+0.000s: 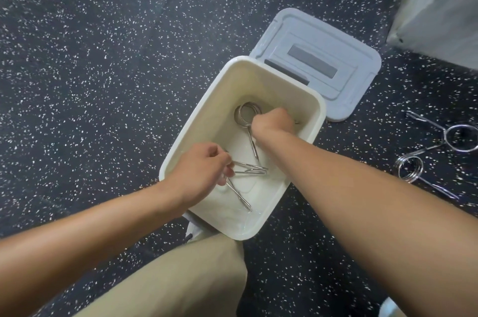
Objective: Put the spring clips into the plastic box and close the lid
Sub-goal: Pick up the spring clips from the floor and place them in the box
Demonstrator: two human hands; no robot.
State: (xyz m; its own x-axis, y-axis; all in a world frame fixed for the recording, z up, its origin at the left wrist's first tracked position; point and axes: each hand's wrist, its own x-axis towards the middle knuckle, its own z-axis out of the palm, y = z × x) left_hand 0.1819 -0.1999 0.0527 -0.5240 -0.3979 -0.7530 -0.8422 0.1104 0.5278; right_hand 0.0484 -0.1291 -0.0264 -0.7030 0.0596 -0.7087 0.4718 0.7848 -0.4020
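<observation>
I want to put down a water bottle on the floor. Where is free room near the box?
The dark floor left of the box is bare. Right of it lie two spring clips; the lid covers the far side. Inside, both hands crowd the box.

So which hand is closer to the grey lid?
The right hand. It is deep in the box, near the end where the grey lid lies. The left hand is at the opposite end.
</observation>
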